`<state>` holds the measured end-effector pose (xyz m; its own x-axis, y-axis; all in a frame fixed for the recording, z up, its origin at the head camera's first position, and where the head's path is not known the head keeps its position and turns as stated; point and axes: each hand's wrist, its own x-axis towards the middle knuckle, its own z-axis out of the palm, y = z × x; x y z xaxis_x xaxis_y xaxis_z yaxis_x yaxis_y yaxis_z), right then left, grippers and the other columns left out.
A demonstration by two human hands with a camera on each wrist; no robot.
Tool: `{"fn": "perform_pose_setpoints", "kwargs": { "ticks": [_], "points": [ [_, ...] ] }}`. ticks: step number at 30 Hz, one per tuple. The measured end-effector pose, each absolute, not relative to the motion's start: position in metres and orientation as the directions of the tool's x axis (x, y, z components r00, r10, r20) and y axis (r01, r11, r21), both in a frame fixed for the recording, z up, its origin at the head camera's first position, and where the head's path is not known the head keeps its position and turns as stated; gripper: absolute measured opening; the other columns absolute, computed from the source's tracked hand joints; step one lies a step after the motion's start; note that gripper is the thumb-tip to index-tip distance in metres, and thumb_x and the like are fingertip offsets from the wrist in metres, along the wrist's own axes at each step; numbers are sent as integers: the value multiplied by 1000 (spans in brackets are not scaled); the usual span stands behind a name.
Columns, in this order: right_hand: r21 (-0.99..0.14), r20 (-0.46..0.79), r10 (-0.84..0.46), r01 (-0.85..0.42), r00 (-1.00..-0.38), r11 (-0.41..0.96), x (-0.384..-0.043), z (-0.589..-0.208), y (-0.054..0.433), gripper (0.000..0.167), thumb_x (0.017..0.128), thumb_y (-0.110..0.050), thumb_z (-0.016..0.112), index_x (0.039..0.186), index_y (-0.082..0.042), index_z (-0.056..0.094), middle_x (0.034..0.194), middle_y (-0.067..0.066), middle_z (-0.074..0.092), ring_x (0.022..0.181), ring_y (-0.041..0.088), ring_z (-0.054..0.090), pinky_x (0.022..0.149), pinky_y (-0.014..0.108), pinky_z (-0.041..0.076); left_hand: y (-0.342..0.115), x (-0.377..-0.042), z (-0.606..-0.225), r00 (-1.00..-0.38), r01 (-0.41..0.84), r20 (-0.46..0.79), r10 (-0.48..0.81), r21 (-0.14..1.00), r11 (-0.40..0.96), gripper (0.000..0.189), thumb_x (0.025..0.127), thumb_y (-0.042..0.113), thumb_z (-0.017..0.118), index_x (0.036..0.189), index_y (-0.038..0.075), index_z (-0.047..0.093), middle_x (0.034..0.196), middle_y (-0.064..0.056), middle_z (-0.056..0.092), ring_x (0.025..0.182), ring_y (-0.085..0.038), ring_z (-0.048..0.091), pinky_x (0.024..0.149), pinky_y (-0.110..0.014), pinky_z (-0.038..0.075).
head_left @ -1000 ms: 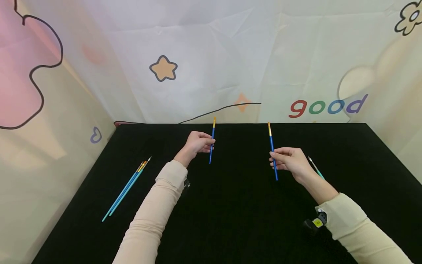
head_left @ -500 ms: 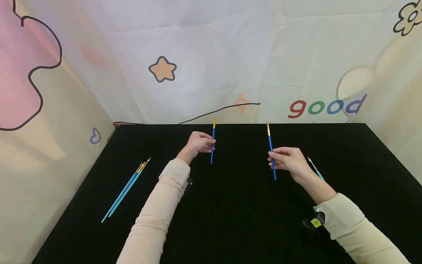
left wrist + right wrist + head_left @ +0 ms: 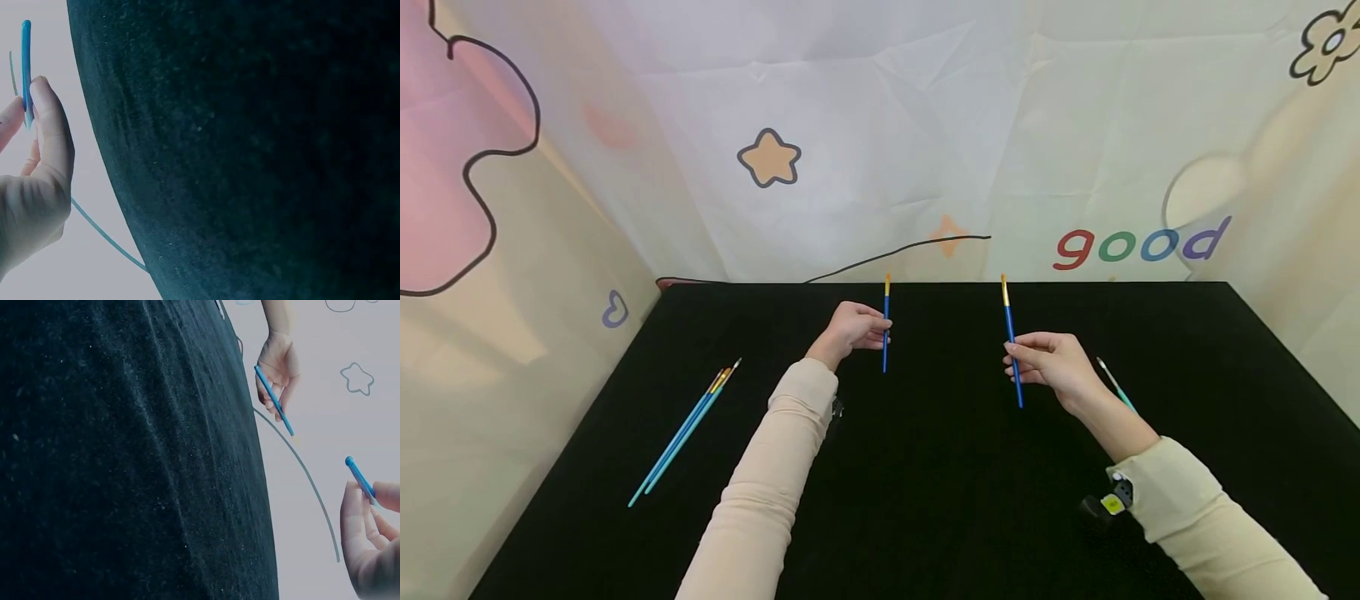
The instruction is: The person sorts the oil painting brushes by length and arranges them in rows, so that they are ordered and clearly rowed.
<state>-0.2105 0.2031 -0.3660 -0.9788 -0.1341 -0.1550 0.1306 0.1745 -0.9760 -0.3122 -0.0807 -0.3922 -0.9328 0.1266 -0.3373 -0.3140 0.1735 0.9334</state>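
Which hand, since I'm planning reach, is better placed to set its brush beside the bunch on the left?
Left, most likely: the left hand, holding the left brush, is nearer the bunch. The right hand, holding the right brush, is farther off, beyond the left sleeve.

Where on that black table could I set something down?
Bare: the table between left sleeve and right sleeve, and right of the lone teal brush. Crowded: the brush cluster at left, and where left hand and right hand hold blue brushes.
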Motion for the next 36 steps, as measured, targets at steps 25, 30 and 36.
{"fn": "perform_pose_setpoints", "kwargs": {
  "ticks": [25,30,36],
  "points": [
    [-976,-175,-142,152,-974,157,-210,-369,198,36,93,-18,53,113,11,50,80,-1,64,73,10,64,70,25,53,-72,-315,-403,-896,-377,-424,131,884,276,14,85,3,62,94,-8,61,74,-12,61,58,-17,62,61,-29,55],
    [-976,-180,-149,158,-972,148,-211,-369,195,39,93,-18,53,115,13,48,80,-2,64,73,9,64,70,24,53,-70,-315,-407,-892,-383,-430,141,883,270,15,84,2,63,94,-9,62,72,-12,61,56,-16,61,60,-29,55],
    [-976,-187,-158,166,-970,142,-213,-369,190,39,93,-18,53,116,13,47,80,-1,64,73,10,64,70,24,53,-70,-316,-411,-889,-390,-435,143,884,259,14,84,1,63,92,-11,63,70,-12,61,55,-16,61,60,-28,55]
  ]
}}
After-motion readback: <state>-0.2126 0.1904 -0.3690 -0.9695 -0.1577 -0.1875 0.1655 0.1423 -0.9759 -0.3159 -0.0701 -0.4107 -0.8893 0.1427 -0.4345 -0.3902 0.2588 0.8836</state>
